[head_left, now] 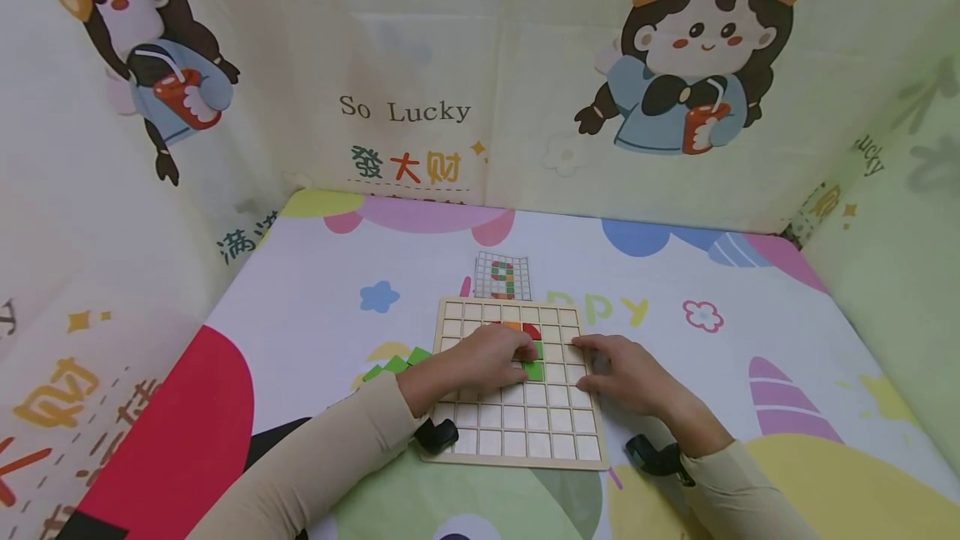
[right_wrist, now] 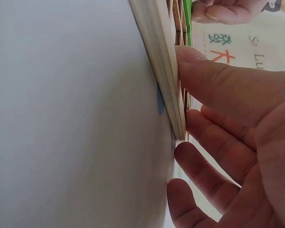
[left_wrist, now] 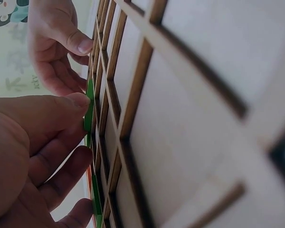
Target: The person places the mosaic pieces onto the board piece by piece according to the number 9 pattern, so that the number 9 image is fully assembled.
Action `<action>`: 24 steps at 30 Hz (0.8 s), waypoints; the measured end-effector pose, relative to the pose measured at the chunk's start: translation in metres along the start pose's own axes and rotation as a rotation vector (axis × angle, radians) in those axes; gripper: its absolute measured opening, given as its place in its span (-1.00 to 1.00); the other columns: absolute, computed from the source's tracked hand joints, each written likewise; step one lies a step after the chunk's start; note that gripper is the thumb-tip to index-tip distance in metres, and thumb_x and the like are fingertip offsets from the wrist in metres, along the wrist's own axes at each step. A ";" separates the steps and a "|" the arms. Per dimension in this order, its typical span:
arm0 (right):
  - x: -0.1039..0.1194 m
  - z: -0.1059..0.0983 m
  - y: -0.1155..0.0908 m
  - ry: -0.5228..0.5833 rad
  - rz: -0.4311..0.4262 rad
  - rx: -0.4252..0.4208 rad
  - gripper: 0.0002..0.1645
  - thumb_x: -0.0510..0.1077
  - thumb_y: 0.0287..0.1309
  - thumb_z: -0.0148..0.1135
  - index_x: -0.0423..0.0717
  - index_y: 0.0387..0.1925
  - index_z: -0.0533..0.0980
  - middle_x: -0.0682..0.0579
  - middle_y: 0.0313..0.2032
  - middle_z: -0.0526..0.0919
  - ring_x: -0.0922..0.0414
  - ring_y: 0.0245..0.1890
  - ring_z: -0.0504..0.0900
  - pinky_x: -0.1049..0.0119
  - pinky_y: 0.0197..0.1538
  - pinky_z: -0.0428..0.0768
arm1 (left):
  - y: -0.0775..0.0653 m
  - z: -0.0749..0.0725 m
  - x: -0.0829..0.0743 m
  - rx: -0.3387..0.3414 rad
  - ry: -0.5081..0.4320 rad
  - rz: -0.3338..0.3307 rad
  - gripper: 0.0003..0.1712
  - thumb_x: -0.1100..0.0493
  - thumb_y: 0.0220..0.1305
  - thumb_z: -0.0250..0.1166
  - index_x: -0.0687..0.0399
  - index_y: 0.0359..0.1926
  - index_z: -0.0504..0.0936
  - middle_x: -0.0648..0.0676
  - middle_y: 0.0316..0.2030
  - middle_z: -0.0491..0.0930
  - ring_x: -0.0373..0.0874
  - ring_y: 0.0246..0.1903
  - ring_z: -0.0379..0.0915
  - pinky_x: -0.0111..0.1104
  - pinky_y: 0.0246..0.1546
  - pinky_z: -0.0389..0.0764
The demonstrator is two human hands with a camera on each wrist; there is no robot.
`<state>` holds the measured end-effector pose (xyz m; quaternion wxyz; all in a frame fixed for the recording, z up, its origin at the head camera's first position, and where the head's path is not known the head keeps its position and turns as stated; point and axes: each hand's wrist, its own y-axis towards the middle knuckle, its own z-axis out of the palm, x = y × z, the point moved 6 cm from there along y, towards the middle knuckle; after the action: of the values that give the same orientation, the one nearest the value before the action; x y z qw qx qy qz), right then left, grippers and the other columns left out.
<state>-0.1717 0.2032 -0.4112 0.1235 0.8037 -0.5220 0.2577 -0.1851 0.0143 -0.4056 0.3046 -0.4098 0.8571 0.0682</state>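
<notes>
A wooden grid board (head_left: 512, 444) lies on the table, with raised strips between square cells. My left hand (head_left: 483, 357) reaches across its upper middle. In the left wrist view, the thumb and index finger pinch a green square tile (left_wrist: 89, 107) low over the grid; the other fingers are loosely bent. Another green tile (left_wrist: 96, 202) shows nearer the bottom. Orange (head_left: 512, 326) and red (head_left: 532, 332) pieces sit in an upper row, partly covered by that hand. Along the board's right rim (right_wrist: 164, 61), my right hand (head_left: 633, 373) rests its thumb and fingertips, fingers loosely bent.
A small printed grid card (head_left: 502, 276) with a coloured pattern lies just behind the board. Several loose green tiles (head_left: 396, 364) lie left of the board, beside my left forearm. A patterned cloth covers the table (head_left: 315, 298), with printed curtains on the sides and back.
</notes>
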 end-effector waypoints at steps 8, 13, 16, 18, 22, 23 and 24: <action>0.000 -0.001 0.000 0.007 0.003 0.004 -0.33 -0.16 0.09 0.48 -0.23 0.23 0.50 -0.20 0.17 0.56 -0.25 0.23 0.44 -0.20 0.22 0.38 | -0.001 -0.002 -0.002 0.005 -0.006 0.039 -0.75 0.20 0.28 0.39 0.03 -0.02 0.72 -0.15 -0.12 0.68 -0.29 -0.07 0.54 -0.39 0.03 0.49; 0.000 -0.002 0.000 0.005 -0.001 -0.001 -0.34 -0.17 0.08 0.47 -0.24 0.23 0.50 -0.20 0.17 0.56 -0.25 0.23 0.45 -0.20 0.23 0.37 | -0.001 -0.002 -0.003 0.015 -0.011 0.042 -0.74 0.19 0.28 0.38 0.03 0.00 0.71 -0.15 -0.11 0.69 -0.30 -0.05 0.54 -0.40 0.05 0.48; 0.000 -0.002 0.000 0.010 0.001 -0.004 -0.34 -0.18 0.08 0.47 -0.24 0.23 0.51 -0.20 0.17 0.56 -0.24 0.23 0.45 -0.20 0.23 0.37 | 0.000 -0.002 -0.003 0.022 -0.017 0.041 -0.73 0.19 0.28 0.38 0.03 0.00 0.72 -0.16 -0.11 0.69 -0.31 -0.04 0.54 -0.40 0.06 0.48; 0.000 -0.002 0.000 0.012 0.002 -0.004 -0.34 -0.18 0.08 0.47 -0.24 0.23 0.51 -0.19 0.17 0.56 -0.24 0.23 0.45 -0.19 0.23 0.37 | 0.000 -0.002 -0.002 0.026 -0.029 0.031 -0.73 0.19 0.28 0.38 0.02 0.01 0.72 -0.17 -0.11 0.69 -0.32 -0.05 0.53 -0.41 0.06 0.48; 0.000 -0.001 0.000 0.013 0.005 -0.004 -0.34 -0.17 0.08 0.48 -0.24 0.23 0.51 -0.19 0.17 0.57 -0.24 0.23 0.45 -0.19 0.24 0.37 | -0.001 -0.001 -0.001 0.038 -0.059 0.010 -0.72 0.19 0.29 0.37 0.02 0.02 0.72 -0.19 -0.12 0.68 -0.35 -0.08 0.52 -0.43 0.04 0.48; 0.000 -0.001 0.000 0.011 0.004 -0.004 -0.33 -0.16 0.08 0.48 -0.23 0.23 0.51 -0.19 0.17 0.57 -0.24 0.23 0.45 -0.19 0.24 0.37 | -0.001 -0.001 0.000 0.041 -0.063 0.007 -0.71 0.20 0.29 0.37 0.02 0.03 0.72 -0.19 -0.11 0.68 -0.35 -0.08 0.52 -0.43 0.04 0.48; 0.000 -0.001 0.000 0.012 0.006 -0.004 -0.33 -0.16 0.07 0.48 -0.23 0.23 0.51 -0.19 0.17 0.56 -0.24 0.23 0.45 -0.20 0.24 0.37 | -0.001 -0.001 0.000 0.043 -0.065 0.006 -0.71 0.20 0.29 0.36 0.02 0.04 0.72 -0.18 -0.11 0.68 -0.35 -0.09 0.51 -0.43 0.04 0.49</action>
<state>-0.1717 0.2036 -0.4107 0.1278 0.8003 -0.5240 0.2618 -0.1845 0.0133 -0.4042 0.3410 -0.3979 0.8493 0.0641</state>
